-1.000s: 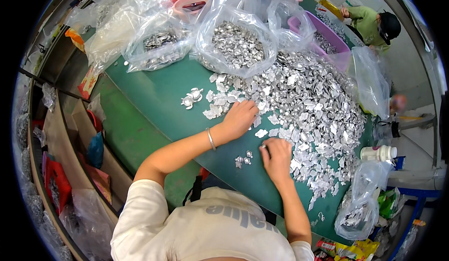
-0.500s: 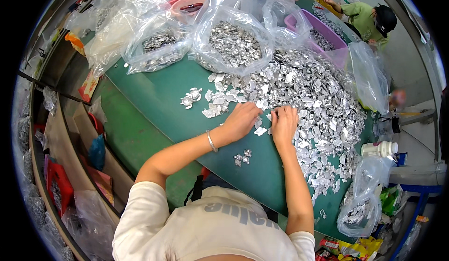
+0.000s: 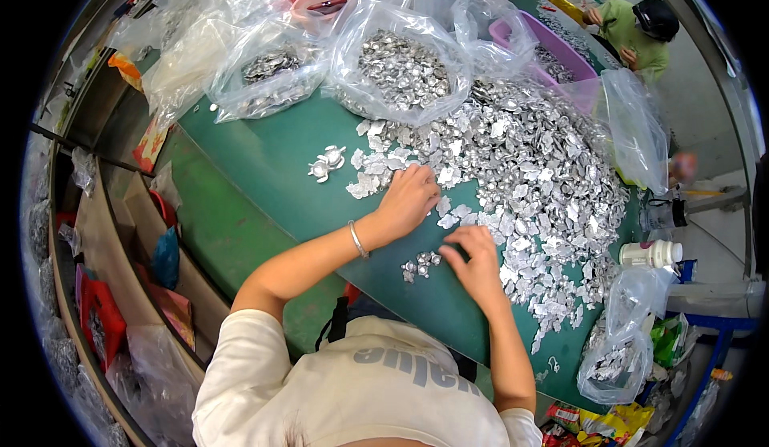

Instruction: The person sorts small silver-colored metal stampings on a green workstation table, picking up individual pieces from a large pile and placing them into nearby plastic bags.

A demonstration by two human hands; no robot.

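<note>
A broad heap of small silvery metal pieces (image 3: 545, 151), flat and irregular in outline, covers much of the green table (image 3: 292, 183). My left hand (image 3: 410, 199) is at the heap's near left edge, its fingers curled together; whatever they hold is hidden. Closer to my body, my right hand (image 3: 476, 263) has thumb and fingers apart, with nothing visible in it. Its thumb lies just right of a small cluster of shiny metal pieces (image 3: 420, 267). Farther left, a few shiny rounded pieces (image 3: 327, 164) lie in a separate group.
Clear plastic bags (image 3: 400, 70) filled with metal pieces line the far side. A purple bin (image 3: 561, 70) stands at the far right, near a person in green (image 3: 641, 38). On the right are a white bottle (image 3: 650, 253) and another bag of pieces (image 3: 613, 359).
My right hand has come back from the heap toward my body, beside the small cluster, and its fingers have spread. My left hand has shifted only slightly. The cluster appears larger.
</note>
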